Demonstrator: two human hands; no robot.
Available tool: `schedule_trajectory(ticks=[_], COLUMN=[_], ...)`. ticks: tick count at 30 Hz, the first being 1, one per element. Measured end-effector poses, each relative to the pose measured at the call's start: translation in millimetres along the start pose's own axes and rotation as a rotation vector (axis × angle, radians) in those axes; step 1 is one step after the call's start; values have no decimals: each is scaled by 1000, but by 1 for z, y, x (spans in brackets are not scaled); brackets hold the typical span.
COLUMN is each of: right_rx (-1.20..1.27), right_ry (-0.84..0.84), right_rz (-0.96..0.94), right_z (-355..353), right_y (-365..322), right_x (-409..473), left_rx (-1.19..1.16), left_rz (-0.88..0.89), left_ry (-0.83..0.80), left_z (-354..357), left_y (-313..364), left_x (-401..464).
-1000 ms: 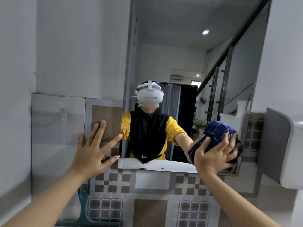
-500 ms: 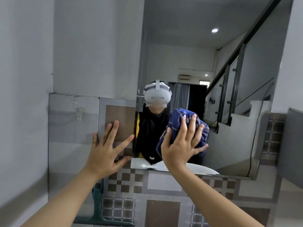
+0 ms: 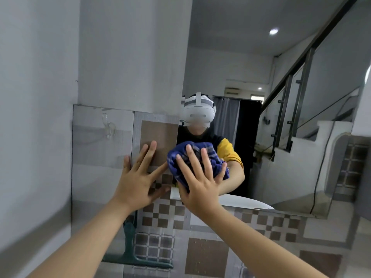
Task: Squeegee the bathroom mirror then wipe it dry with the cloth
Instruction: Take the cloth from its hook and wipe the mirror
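Observation:
The bathroom mirror (image 3: 281,137) hangs on the wall ahead and reflects a person with a white headset. My right hand (image 3: 200,181) presses a bunched blue checked cloth (image 3: 195,155) flat against the glass near the mirror's lower left corner, fingers spread over it. My left hand (image 3: 138,177) lies open with spread fingers on the tiled wall just left of the mirror's edge. A dark green squeegee (image 3: 132,255) stands low against the tiles below my left arm, partly hidden by it.
A clear plastic hook (image 3: 108,125) sticks to the tile panel at the left. Patterned brown and grey tiles (image 3: 206,255) cover the wall beneath the mirror. A plain wall runs close along the left side.
My right hand has slid the cloth leftward along the lower part of the mirror, from its right side to the left edge. My left hand has stayed on the tiles.

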State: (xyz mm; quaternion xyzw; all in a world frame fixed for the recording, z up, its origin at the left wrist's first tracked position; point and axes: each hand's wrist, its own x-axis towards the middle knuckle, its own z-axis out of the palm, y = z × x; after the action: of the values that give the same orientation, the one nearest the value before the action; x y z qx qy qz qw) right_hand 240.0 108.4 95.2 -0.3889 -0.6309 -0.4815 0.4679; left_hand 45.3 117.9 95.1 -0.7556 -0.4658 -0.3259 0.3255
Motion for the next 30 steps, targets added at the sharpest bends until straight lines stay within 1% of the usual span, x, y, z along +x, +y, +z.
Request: schedule_trajectory(ticks=[5,9,13,16,18,20,23,25,27,30], right_rx=[-28,-52,-110,-155,-142,-79,-22,-1,27,49], right_ry=[-58,-47,-14,11,7,-7,-48,-46,3,119], right_rz=[-104,-102,-33,63,131,234,491,652,822,1060], right_z=[-9,-21,-35,-49,-60,-69,-77,-77,-74,-67], right_y=[30,64,109,146,168,186,196,192,181,159], right_x=[-37,-50,-63,-74,-82,-92,-106,-111,-108,-97], left_rx=[17,14,3,2,-1,3,11,11,8,-1], left_rz=[5,19,19,28,35,35,29,31,31,24], left_ry=[1,4,19,36,48,51,41,37,36,30], left_z=[0,0,3,4,4,3,3,2,2,2], left_y=[-1,-1,-2,-1,-1,0,1,1,1,1], left_x=[-1,0,0,0,0,1,1,1,1,1])
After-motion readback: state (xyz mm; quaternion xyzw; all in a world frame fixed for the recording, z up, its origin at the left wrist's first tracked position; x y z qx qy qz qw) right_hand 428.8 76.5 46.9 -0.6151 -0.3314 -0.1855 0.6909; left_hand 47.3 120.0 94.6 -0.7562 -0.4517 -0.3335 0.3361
